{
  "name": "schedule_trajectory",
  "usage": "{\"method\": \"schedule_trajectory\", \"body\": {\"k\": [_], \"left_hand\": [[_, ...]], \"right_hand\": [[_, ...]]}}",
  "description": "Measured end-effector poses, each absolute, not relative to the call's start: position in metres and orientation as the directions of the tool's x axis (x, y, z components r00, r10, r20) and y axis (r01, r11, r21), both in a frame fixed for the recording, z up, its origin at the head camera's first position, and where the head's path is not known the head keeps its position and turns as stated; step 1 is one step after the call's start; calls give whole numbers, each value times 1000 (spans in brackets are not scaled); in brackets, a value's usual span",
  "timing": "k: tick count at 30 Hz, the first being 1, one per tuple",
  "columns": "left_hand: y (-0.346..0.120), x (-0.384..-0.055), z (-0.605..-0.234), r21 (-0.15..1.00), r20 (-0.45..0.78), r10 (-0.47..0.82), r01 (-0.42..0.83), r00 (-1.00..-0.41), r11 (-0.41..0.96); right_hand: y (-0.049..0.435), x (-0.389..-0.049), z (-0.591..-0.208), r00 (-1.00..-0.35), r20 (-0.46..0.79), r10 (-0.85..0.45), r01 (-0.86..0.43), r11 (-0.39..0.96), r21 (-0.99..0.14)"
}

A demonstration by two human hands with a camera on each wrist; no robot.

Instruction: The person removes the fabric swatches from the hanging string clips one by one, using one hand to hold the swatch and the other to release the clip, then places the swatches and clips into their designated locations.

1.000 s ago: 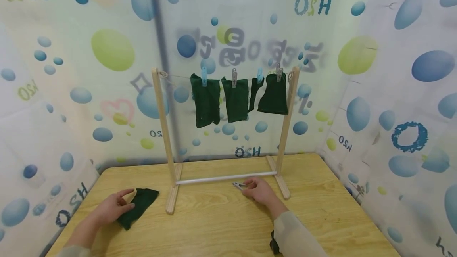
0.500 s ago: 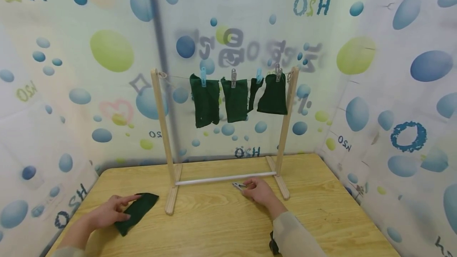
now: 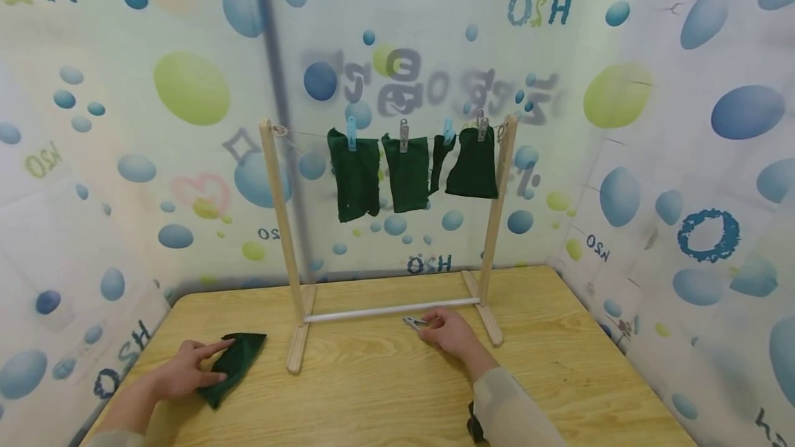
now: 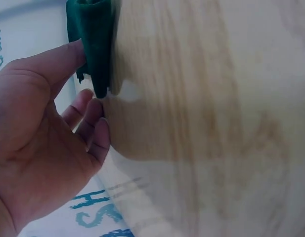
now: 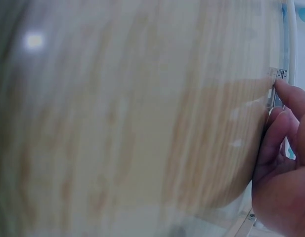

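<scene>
My left hand [image 3: 185,372] is low on the left of the table in the head view. It pinches a small dark green cloth [image 3: 241,359] between thumb and index finger. Seen from the left wrist, the cloth [image 4: 97,39] is folded over itself against the thumb, and the other fingers curl loosely below. My right hand [image 3: 453,334] pinches a grey clothespin [image 3: 413,323] just in front of the rack's white bar [image 3: 388,310]. In the right wrist view the clothespin [image 5: 277,76] shows at the fingertips, partly hidden by them.
Behind the hands stands a wooden drying rack [image 3: 282,226]. Several green pieces, among them a wide cloth [image 3: 357,178] and a tapered one [image 3: 473,171], hang from its string on blue and grey clothespins. A patterned curtain [image 3: 186,240] encloses the wooden table [image 3: 360,392].
My left hand has drawn the green cloth slightly toward me and left, and the cloth now looks more folded between thumb and index finger. The right hand with the clothespin has stayed put.
</scene>
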State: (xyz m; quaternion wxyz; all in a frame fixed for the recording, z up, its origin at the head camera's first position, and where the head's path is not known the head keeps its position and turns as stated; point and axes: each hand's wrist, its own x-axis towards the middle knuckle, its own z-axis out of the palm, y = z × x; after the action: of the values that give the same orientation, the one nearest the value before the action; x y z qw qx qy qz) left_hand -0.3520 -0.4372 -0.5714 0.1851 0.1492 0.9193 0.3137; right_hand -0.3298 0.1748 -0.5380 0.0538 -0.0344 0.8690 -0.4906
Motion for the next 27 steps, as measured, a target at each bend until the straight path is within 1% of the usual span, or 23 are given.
{"method": "schedule_trajectory", "body": {"k": [3, 6, 10, 12, 16, 21, 22, 24, 27], "left_hand": [[-427, -348, -556, 577, -295, 335, 112, -895, 809], [-410, -337, -531, 542, -347, 306, 76, -887, 837], [-390, -321, -505, 554, -375, 302, 49, -876, 831], [-382, -315, -498, 559, -376, 281, 26, -883, 829], [-379, -309, -496, 554, -365, 262, 18, -893, 832], [-385, -309, -498, 575, -336, 295, 54, -894, 816], [-388, -310, -500, 569, -337, 290, 52, -896, 820], [-396, -314, -509, 556, -306, 315, 99, -899, 825], [-406, -320, -527, 553, -277, 292, 97, -915, 827]], "right_hand": [[173, -330, -538, -992, -67, -105, 4, 515, -857], [172, -329, -537, -992, -68, -105, 5, 515, -857], [172, -329, -537, -992, -69, -102, 6, 518, -856], [172, -329, -537, -992, -66, -105, 2, 522, -853], [172, -330, -536, -992, -56, -110, -10, 526, -850], [173, -330, -537, -992, -52, -117, -18, 529, -848], [173, -330, -537, -992, -53, -117, -17, 530, -848], [174, -329, -537, -992, -59, -114, -11, 529, -849], [175, -330, -538, -992, -63, -108, -5, 538, -843]]}}
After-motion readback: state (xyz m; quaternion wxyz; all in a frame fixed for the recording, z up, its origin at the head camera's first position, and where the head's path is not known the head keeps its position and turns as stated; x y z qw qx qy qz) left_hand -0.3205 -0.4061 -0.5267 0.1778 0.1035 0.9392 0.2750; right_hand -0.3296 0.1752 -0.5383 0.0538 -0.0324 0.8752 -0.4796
